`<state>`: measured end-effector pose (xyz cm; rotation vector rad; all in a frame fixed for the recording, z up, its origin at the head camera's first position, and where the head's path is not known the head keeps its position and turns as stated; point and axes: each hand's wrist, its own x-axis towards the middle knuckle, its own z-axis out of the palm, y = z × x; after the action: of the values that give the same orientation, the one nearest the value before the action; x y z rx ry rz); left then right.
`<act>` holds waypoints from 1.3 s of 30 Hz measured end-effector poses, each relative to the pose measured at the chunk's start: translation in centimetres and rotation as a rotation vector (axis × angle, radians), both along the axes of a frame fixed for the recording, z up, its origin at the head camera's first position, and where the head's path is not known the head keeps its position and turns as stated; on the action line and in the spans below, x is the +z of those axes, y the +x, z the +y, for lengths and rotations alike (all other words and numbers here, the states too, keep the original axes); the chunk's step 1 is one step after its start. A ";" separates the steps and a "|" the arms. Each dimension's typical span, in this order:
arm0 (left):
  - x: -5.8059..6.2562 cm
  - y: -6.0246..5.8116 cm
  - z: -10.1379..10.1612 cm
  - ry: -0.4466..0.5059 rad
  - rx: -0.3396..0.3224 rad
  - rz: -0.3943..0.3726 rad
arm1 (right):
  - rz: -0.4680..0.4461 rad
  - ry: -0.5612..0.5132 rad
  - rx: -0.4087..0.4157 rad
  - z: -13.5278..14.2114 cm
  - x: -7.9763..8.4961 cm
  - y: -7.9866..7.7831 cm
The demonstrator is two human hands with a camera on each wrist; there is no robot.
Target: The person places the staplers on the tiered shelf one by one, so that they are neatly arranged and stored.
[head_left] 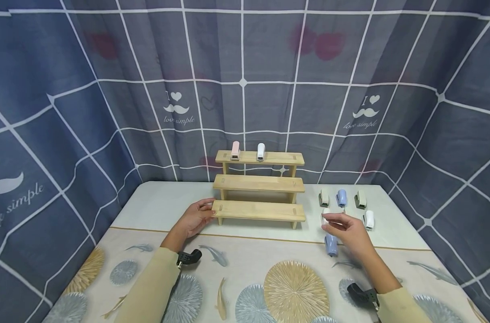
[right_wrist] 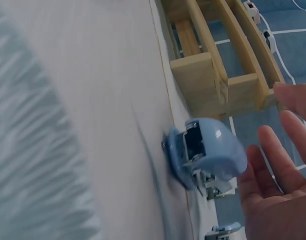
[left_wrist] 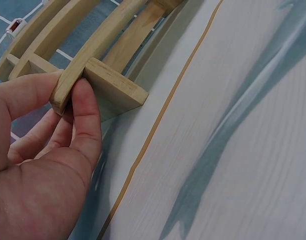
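My left hand (head_left: 196, 217) pinches the left end of the lowest step of a three-step wooden display shelf (head_left: 258, 211), thumb and fingers on either side of the board in the left wrist view. On the top step stand a pink mini stapler (head_left: 235, 151) and a white one. My right hand (head_left: 345, 229) hovers over the right side with fingers loosely bent, its fingertips by a white mini stapler (head_left: 324, 211) that they partly cover. Just in front of that hand is a blue mini stapler (head_left: 331, 245), seen large in the right wrist view. Nothing shows between the right fingers there.
Behind the right hand stand a second blue stapler (head_left: 341, 198) and two pale green staplers, with a white stapler (head_left: 368, 220) to its right. A patterned cloth (head_left: 212, 296) covers the table's front. Checked blue curtains (head_left: 277, 107) enclose the back and sides.
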<state>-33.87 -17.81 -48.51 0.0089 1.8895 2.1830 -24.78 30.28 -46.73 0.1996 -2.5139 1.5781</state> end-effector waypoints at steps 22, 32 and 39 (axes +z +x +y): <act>-0.1 0.0 0.0 -0.002 -0.011 0.009 | -0.113 0.025 0.147 2.0 -0.8 1.4; 0.1 0.1 0.1 -0.006 -0.006 0.001 | -0.178 -0.054 0.250 2.5 -1.0 1.6; 0.0 0.0 -0.1 -0.010 -0.009 0.006 | -0.202 -0.065 0.282 2.9 -1.0 1.8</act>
<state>-33.83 -17.90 -48.47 0.0218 1.8992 2.1702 -23.02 33.19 -47.76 0.4226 -2.6756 1.8684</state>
